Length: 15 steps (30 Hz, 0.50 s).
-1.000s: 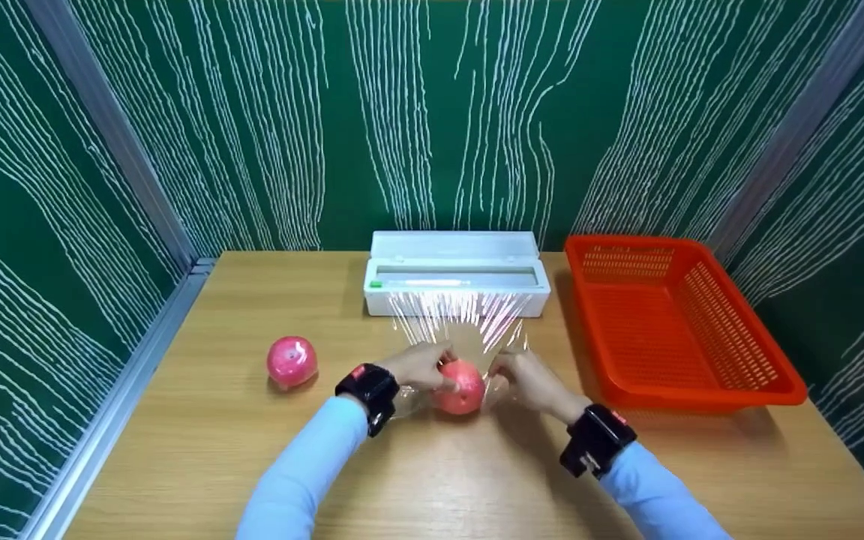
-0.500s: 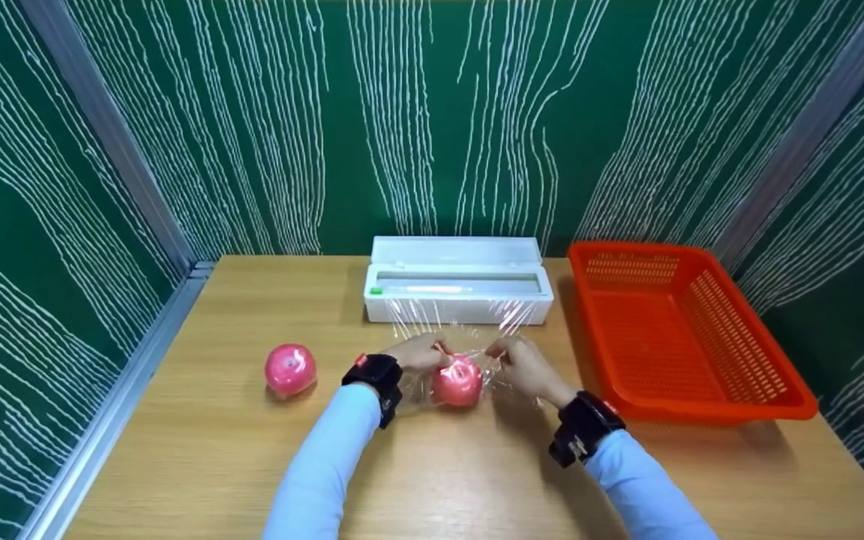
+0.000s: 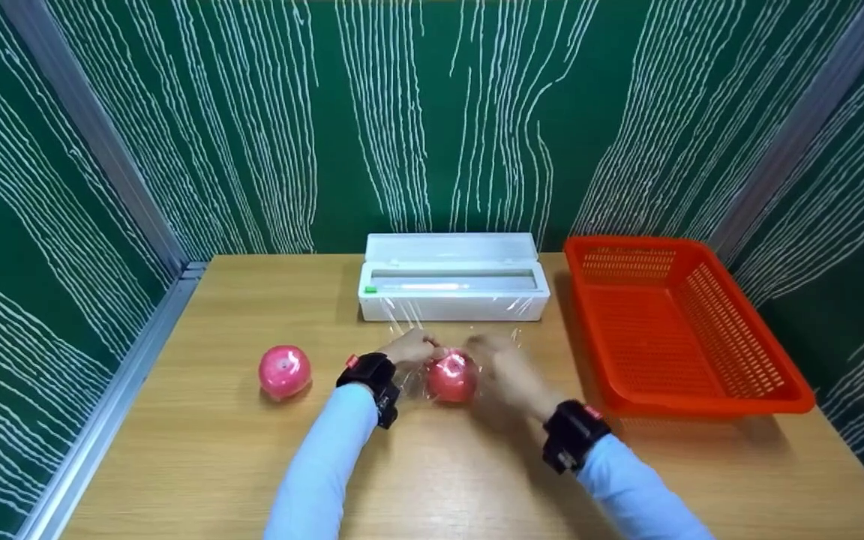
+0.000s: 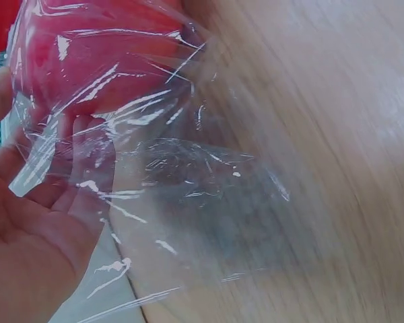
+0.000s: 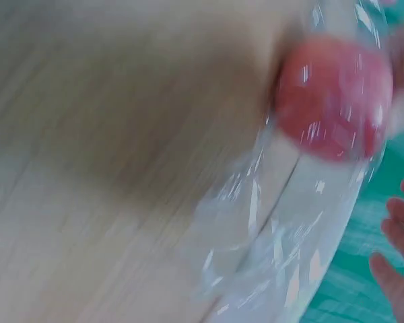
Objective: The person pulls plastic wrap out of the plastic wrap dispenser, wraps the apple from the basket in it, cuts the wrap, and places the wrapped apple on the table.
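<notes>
A red apple (image 3: 451,376) sits mid-table under clear plastic wrap (image 4: 209,182), which runs back to a white wrap dispenser box (image 3: 454,307). At the apple's upper left, my left hand (image 3: 411,348) pinches the wrap; in the left wrist view several of its fingers (image 4: 91,145) lie behind the film, close to the apple. My right hand (image 3: 514,379) is blurred at the apple's right side. The right wrist view shows its fingers (image 5: 400,225) spread apart, holding nothing, beside the film. Farther left stands a second pink-red apple (image 3: 284,372) with a glossy, film-like sheen.
An orange-red plastic basket (image 3: 672,341) stands on the right of the wooden table (image 3: 199,450). The dispenser's lid (image 3: 451,246) is raised, near the green, white-streaked back wall (image 3: 372,150). A metal rail (image 3: 117,382) borders the left side.
The wrap has been drawn in over the apple, with fewer strands showing at the box. My right hand, earlier pinching the film at right, has moved slightly inward and its fingers have come apart.
</notes>
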Tool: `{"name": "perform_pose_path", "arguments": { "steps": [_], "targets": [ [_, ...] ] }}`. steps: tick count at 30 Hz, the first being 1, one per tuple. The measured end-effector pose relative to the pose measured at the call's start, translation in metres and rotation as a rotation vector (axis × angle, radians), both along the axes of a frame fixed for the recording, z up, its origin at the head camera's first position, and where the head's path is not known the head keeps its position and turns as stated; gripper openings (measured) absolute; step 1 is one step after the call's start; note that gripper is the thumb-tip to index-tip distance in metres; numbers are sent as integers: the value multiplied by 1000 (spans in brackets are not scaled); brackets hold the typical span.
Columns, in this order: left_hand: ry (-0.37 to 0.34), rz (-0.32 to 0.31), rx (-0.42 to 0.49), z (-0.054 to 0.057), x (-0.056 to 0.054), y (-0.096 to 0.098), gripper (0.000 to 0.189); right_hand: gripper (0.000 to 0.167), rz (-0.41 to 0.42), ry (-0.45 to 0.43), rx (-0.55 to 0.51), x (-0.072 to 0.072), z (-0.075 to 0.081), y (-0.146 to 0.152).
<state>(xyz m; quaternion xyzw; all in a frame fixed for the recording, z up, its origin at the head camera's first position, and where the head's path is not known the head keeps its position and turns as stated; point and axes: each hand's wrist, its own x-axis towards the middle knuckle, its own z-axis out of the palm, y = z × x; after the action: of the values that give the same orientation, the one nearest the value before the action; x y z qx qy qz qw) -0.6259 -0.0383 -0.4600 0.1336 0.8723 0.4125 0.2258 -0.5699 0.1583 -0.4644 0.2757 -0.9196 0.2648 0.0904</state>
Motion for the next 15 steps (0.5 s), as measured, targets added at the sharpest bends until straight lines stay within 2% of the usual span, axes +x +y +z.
{"name": "perform_pose_path", "arguments": {
  "steps": [2,4,6,9,11,15],
  "targets": [
    [2,7,8,-1,1,-2,29,52,50,-16,75,6,-2,-8],
    [2,15,14,-2,2,-4,31,65,48,-1,146,9,-6,-13],
    [-30,29,34,-3,5,-7,35,68,23,30,196,9,-11,-15],
    [-75,48,59,-6,12,-15,38,68,6,48,179,8,-16,-15],
    [-79,67,89,-8,15,-23,36,67,12,43,158,7,-18,-15],
    [11,123,141,-15,11,-41,27,65,13,22,109,5,-19,-14]
  ]
}}
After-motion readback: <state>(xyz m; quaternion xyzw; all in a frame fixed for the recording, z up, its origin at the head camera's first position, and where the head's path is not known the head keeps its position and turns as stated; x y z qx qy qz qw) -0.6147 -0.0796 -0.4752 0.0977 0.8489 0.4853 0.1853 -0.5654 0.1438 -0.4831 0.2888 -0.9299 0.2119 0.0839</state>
